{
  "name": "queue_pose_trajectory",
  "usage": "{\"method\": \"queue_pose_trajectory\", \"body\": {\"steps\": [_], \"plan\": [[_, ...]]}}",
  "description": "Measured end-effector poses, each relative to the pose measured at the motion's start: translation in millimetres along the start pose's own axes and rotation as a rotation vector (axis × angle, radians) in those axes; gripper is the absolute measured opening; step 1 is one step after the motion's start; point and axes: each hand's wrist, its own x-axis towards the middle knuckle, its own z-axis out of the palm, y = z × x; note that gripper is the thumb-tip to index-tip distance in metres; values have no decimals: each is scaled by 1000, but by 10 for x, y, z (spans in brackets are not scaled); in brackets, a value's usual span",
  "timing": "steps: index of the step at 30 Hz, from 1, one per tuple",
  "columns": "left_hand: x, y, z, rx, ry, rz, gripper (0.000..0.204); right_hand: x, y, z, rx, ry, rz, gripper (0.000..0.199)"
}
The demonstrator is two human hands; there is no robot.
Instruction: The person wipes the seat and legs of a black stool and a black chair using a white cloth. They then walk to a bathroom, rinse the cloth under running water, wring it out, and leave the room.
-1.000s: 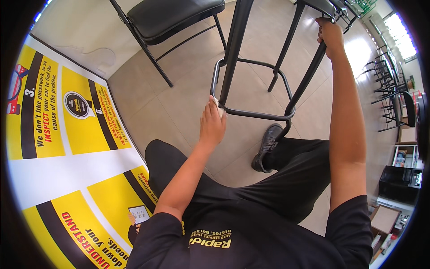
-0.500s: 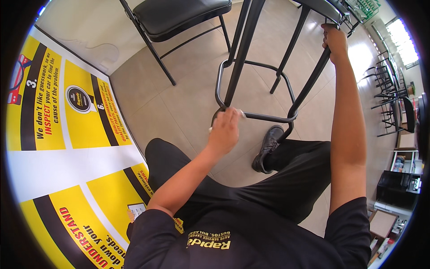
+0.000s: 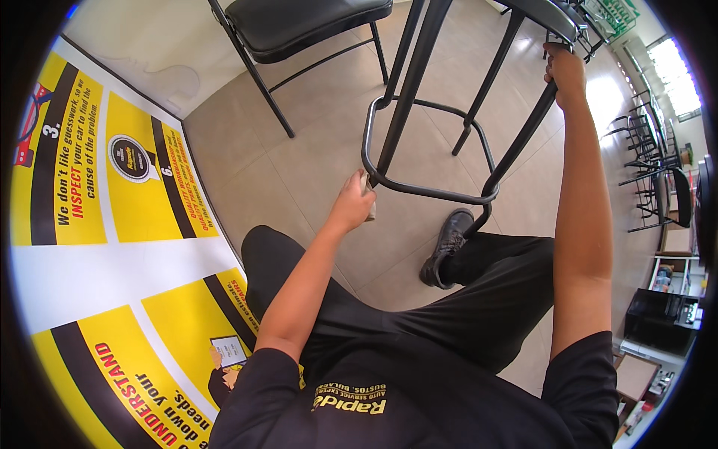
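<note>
Beige tiled floor [image 3: 247, 165] — dark metal stool [image 3: 406, 97], black folding chair [image 3: 303, 30], dark shoe [image 3: 449, 247] on it

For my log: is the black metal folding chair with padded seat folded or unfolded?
Unfolded: the chair shows its seat lowered and legs spread apart.

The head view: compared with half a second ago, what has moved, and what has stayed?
The left grip, holding the pale cloth, moved left, from over the near-left corner of the footrest of the stool to beside it. Nothing was let go. The right grip stayed closed on the stool, near its seat.
</note>
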Motion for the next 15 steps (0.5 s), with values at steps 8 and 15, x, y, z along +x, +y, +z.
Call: {"method": "queue_pose_trajectory", "body": {"steps": [8, 15], "plan": [[300, 14, -213, -353, -436, -214, 38, 178, 43, -24, -77, 21, -20, 23], [125, -339, -179, -448, -515, -187, 35, 205, 73, -18, -48, 22, -13, 21]]}}
